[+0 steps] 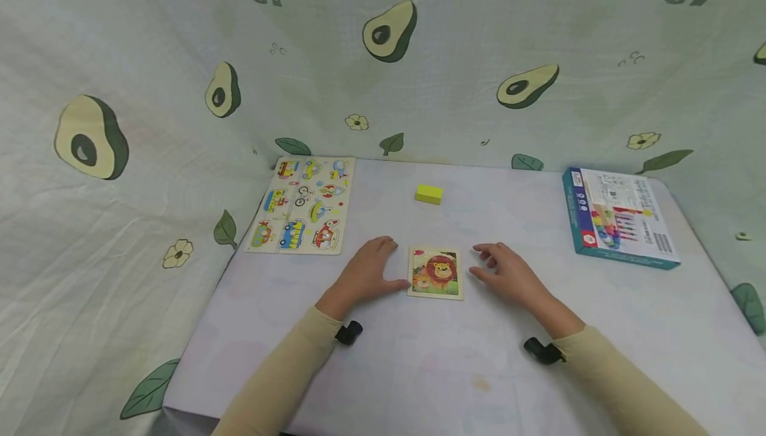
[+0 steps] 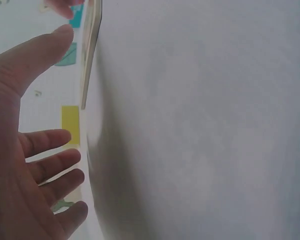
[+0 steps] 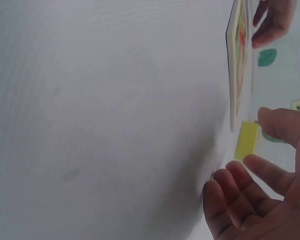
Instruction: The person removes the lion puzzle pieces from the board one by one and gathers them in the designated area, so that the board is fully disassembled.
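Observation:
A small square lion picture puzzle (image 1: 435,274) in a light wooden frame lies flat on the table between the two hands. My left hand (image 1: 370,273) is at its left side, fingers spread and thumb tip right at the frame's edge. On the other side my right hand (image 1: 509,273) stands a little apart from the frame, fingers loosely bent and holding nothing. Both wrist views show the puzzle edge-on, the left hand (image 2: 35,135) with straight fingers and the right hand (image 3: 270,185) with relaxed ones.
Behind the puzzle sits a yellow block (image 1: 429,195). A wooden vehicle puzzle board (image 1: 304,207) lies at the back left. At the back right is a boxed set (image 1: 625,217) with a blue-green side. A cloth printed with avocados (image 1: 389,32) hangs behind the table (image 1: 419,369).

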The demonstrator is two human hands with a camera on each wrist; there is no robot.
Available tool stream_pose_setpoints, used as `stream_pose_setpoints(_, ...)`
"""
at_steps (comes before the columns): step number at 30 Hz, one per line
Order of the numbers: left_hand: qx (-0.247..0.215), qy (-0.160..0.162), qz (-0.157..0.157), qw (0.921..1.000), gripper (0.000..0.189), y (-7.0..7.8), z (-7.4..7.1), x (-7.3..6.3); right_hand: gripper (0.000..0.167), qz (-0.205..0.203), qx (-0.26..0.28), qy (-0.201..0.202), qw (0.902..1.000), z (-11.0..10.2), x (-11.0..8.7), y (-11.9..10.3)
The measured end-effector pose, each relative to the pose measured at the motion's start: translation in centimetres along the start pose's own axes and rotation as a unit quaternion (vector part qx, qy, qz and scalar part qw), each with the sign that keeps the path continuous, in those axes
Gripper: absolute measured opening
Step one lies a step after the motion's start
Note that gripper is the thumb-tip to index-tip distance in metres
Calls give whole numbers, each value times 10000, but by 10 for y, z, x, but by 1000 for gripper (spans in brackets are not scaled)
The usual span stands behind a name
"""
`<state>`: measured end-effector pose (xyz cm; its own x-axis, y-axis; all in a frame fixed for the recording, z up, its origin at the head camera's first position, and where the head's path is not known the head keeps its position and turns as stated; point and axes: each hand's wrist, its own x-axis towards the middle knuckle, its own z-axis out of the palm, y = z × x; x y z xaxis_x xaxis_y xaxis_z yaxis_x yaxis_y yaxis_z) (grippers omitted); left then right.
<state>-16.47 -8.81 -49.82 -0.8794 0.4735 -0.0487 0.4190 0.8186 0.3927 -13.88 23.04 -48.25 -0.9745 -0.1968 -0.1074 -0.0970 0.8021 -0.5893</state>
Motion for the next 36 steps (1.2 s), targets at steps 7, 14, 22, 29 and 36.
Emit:
stream_pose_setpoints(7,-85,-198,28,9998,98,5,3,4,56,-12,59,4,10000,8,5,-6)
stream_pose_setpoints(14,-2,-353,85,9993,105,7,7,8,55,-213,117,77,9997,18,13,-9)
stream_pose_setpoints(22,82,-442,291,9986,110,9,8,10,52,-373,117,173,9991,22,18,-16)
stream_pose_setpoints(29,295,-535,339,9976,108,8,9,10,51,-445,106,213,9987,25,21,-21)
stream_pose_setpoints(36,419,-634,311,9966,106,8,9,11,42,-472,-44,246,9986,27,22,-23)
